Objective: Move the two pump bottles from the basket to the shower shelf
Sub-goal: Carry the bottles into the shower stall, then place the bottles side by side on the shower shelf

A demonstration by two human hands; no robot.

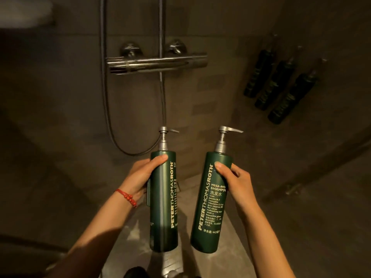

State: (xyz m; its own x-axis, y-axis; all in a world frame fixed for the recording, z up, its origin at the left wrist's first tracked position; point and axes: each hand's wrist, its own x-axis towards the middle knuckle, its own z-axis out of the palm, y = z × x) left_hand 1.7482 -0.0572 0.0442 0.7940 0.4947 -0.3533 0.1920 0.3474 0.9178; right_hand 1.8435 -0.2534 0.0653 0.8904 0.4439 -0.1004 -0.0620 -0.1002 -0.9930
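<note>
The left hand [138,175] is gripping one green pump bottle [163,199], and the right hand [236,183] is gripping the shampoo pump bottle [208,203]; both are being carried, and next probably comes finding the shelf, which is not in view.

The two bottles, one at centre [163,201] and one right of centre [209,203], look like smooth, satin-finished dark green plastic with pale printed lettering. Their pumps [224,137] are brushed silver metal. At upper centre the shower mixer bar [156,62] and hose [106,101] gleam like polished chrome. The walls [60,87] look matt, stone-like and grey. A red knotted cord [126,196] is on the left wrist.
</note>
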